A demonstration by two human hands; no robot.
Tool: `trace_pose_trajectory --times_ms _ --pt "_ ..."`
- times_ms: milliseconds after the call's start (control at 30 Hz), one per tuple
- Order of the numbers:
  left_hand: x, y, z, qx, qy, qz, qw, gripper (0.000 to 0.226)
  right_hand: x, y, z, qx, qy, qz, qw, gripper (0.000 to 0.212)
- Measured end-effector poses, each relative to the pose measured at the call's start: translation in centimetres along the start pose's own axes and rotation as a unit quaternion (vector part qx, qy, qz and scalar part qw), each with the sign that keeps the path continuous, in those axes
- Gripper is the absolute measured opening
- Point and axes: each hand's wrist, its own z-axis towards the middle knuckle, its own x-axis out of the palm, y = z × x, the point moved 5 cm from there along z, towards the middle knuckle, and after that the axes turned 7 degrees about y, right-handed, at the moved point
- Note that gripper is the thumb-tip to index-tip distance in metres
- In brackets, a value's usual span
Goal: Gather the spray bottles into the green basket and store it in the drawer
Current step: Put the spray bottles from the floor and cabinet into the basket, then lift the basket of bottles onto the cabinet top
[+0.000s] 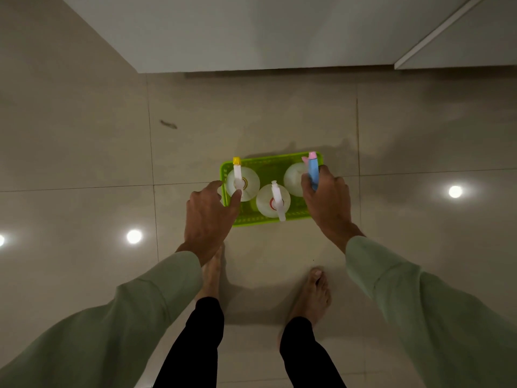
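While three bottles (242,184) fill the basket (268,163), both hands reach it.

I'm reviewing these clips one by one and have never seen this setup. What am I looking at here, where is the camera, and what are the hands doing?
There is no machine here: a person wears one wide-angle camera on the head, looking down past their own arms, legs and bare feet to the tiled floor. On the floor sits a green basket holding three spray bottles: one with a yellow nozzle, one with a white trigger, and one with a blue and pink trigger. The left hand reaches to the basket's left edge, fingers spread, its thumb by the yellow-nozzle bottle. The right hand is closed around the blue trigger head. White cabinet fronts stand just beyond; no open drawer shows. The bright spots are ceiling lamps reflected in the tiles.
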Motion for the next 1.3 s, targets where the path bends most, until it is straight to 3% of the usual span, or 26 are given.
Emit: trace_pose_trajectory --times_ms 167,267,367,433,533,667,767,967,1300 --pt "-0.8 -0.5 0.2 0.014 -0.011 -0.022 1.0 0.055 -1.6 0.0 -0.8 0.01 -0.024 0.009 1.0 0.056" --pt "-1.2 -0.4 0.4 0.0 -0.005 -0.057 0.998 0.053 -2.6 -0.7 -1.2 0.05 -0.035 0.124 0.99 0.06" --pt "-0.4 0.9 0.4 -0.036 0.014 -0.111 0.993 0.054 -2.1 -2.8 -1.6 0.08 -0.081 0.3 0.947 0.041" --pt "1.2 2.3 0.4 -0.083 0.04 -0.146 0.985 0.061 -0.6 -5.1 -1.6 0.145 -0.098 0.365 0.914 0.036" --pt "4.3 4.6 0.9 -0.147 0.082 -0.173 0.97 0.078 3.3 -8.1 -0.9 0.23 -0.014 0.398 0.888 0.048" --pt "8.8 5.9 1.4 -0.142 0.153 -0.156 0.965 0.084 7.2 -9.1 0.3 0.157 0.09 0.351 0.919 0.057" --pt "10.3 5.7 2.1 -0.097 0.128 -0.161 0.974 0.076 8.4 -9.2 1.2 0.123 0.073 0.294 0.945 0.054" --pt "9.4 5.6 3.1 -0.11 0.081 -0.123 0.983 0.061 7.6 -9.3 2.0 0.12 0.052 0.225 0.966 0.043" --pt "-2.9 -1.1 0.9 -0.049 0.075 -0.142 0.986 0.054 -5.8 -2.2 -1.0 0.059 0.029 0.235 0.97 0.039"
